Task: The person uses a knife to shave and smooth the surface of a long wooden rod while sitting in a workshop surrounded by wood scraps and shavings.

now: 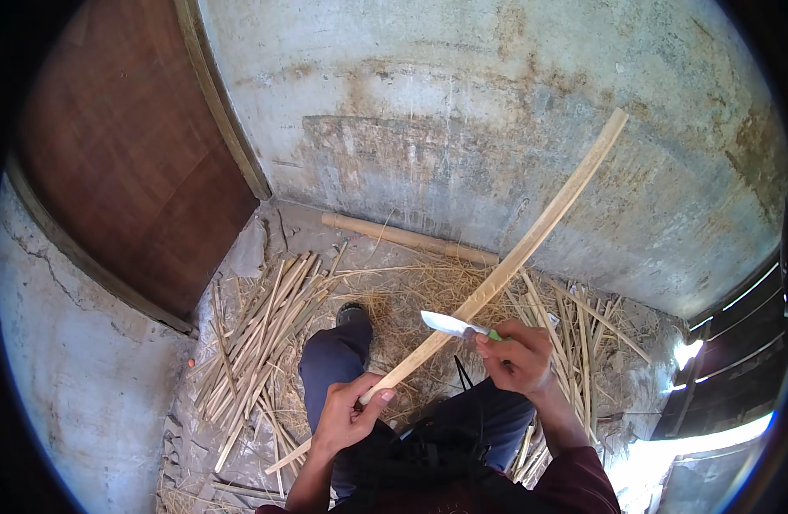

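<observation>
A long, pale bamboo strip slants from my lap up toward the far right, its far end raised in front of the wall. My left hand grips it near its lower end, thumb on top. In my right hand is a knife with a short, broad, shiny blade and a handle showing some green. The fingers are closed round the handle, and the blade points left across the strip, about midway along it. Whether the edge touches the strip I cannot tell.
Piles of thin split sticks lie left of my legs, with more sticks on the right. Straw shavings litter the floor. A bamboo pole lies along the stained wall. A brown door is at left.
</observation>
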Demonstrator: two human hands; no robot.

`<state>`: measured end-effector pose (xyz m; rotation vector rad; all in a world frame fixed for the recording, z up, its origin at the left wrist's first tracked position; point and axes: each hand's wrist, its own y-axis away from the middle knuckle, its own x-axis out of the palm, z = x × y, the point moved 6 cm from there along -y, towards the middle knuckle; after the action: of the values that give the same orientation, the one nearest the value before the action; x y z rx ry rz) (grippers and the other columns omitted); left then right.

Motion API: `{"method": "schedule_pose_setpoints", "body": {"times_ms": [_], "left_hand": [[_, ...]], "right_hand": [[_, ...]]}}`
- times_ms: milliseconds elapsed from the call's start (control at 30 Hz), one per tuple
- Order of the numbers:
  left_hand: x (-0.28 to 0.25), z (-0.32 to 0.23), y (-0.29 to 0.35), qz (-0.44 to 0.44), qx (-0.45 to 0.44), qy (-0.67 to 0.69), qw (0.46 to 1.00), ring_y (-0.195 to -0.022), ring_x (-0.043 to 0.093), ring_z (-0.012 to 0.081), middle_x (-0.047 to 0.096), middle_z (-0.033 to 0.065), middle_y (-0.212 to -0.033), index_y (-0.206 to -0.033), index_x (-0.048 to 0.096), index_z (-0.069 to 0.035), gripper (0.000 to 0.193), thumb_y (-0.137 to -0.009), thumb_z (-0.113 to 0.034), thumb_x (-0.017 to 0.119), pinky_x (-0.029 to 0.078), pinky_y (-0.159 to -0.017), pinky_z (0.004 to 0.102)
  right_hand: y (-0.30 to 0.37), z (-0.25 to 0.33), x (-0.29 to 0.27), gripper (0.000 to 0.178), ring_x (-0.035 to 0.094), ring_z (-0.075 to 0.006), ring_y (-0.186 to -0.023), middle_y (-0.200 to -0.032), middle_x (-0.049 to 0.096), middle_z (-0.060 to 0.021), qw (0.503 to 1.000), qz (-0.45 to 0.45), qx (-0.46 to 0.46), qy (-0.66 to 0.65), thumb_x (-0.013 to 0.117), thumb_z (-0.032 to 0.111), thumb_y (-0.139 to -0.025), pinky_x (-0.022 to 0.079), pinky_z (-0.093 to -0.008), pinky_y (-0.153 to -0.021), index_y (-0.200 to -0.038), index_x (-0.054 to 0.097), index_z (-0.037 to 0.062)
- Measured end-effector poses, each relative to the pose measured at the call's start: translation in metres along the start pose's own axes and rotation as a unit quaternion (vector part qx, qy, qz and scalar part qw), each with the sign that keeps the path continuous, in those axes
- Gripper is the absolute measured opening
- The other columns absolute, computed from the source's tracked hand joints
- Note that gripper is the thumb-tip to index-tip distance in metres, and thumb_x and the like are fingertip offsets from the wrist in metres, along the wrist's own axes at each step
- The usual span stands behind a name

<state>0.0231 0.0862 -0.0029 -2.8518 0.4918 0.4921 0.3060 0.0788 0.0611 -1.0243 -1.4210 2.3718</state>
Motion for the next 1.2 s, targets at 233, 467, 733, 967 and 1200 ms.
{"method": "schedule_pose_setpoints", "body": {"times_ms": [233, 467, 733, 967, 1200], "left_hand": [[-0.006, 0.010, 0.011, -0.008, 0.003, -0.005, 1.000, -0.052, 0.043, 0.0040, 0.063, -0.0004, -0.066, -0.102, 0.080, -0.003, 0.011, -0.102, -0.014, 0.076, 0.029, -0.049, 0.0279], [-0.014, 0.020, 0.017, 0.001, -0.010, -0.029, 1.000, -0.050, 0.046, 0.0061, 0.062, 0.0026, -0.067, -0.104, 0.078, -0.003, 0.012, -0.103, -0.014, 0.078, 0.033, -0.047, 0.0295], [-0.020, 0.022, 0.020, -0.030, -0.007, -0.025, 0.999, -0.050, 0.039, 0.0032, 0.052, -0.0037, -0.060, -0.099, 0.079, -0.004, 0.012, -0.103, -0.015, 0.076, 0.026, -0.048, 0.0281], [-0.026, 0.037, 0.026, -0.019, -0.030, -0.038, 0.999, -0.049, 0.039, 0.0040, 0.053, -0.0026, -0.059, -0.099, 0.079, -0.005, 0.012, -0.104, -0.015, 0.075, 0.026, -0.048, 0.0292], [-0.021, 0.043, 0.024, -0.007, -0.037, -0.039, 0.999, -0.049, 0.039, 0.0051, 0.055, -0.0003, -0.059, -0.102, 0.078, -0.004, 0.010, -0.105, -0.013, 0.074, 0.028, -0.048, 0.0300]], "right_hand": [[-0.003, 0.009, -0.010, 0.020, 0.062, -0.0140, -0.052, -0.080, 0.067, -0.0020, 0.995, 0.019, -0.053, 0.077, 0.092, 0.006, -0.079, 0.046, -0.0298, -0.043, -0.094, 0.082, 0.0155], [-0.009, -0.004, -0.022, 0.019, 0.062, -0.0144, -0.051, -0.079, 0.067, -0.0030, 0.993, 0.024, -0.039, 0.105, 0.091, 0.005, -0.080, 0.047, -0.0301, -0.043, -0.093, 0.081, 0.0143], [-0.015, -0.028, -0.028, 0.019, 0.060, -0.0153, -0.051, -0.079, 0.068, -0.0044, 0.992, 0.002, -0.021, 0.121, 0.091, 0.003, -0.080, 0.046, -0.0312, -0.043, -0.093, 0.080, 0.0122], [-0.018, -0.052, -0.043, 0.020, 0.064, -0.0206, -0.058, -0.080, 0.070, -0.0093, 0.992, -0.027, 0.022, 0.123, 0.084, -0.005, -0.084, 0.048, -0.0324, -0.052, -0.101, 0.080, 0.0050], [-0.016, -0.062, -0.041, 0.017, 0.071, -0.0267, -0.073, -0.089, 0.075, -0.0139, 0.987, -0.045, 0.129, 0.084, 0.078, -0.007, -0.089, 0.054, -0.0352, -0.065, -0.105, 0.078, 0.0007]]}}
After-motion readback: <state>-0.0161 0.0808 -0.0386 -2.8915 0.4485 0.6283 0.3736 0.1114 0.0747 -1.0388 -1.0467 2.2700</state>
